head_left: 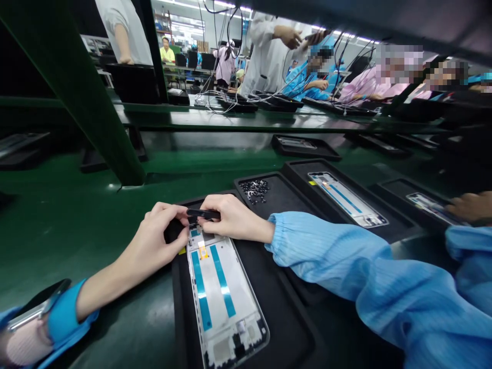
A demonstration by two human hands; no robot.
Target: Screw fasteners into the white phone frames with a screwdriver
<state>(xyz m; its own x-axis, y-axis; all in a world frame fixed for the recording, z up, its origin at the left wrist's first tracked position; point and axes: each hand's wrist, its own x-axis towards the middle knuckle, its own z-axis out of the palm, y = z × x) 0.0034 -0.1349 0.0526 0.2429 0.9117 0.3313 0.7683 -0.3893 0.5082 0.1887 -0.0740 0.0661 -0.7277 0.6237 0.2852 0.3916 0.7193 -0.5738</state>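
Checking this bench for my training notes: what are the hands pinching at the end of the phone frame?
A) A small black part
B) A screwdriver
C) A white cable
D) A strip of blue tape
A. The left hand and right hand both pinch a small black part at the end of the phone frame.

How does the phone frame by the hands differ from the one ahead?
Left hand and right hand sit at the near frame's top; the farther frame lies untouched. The near one points toward the wearer; the farther slants. Both are white with two blue stripes.
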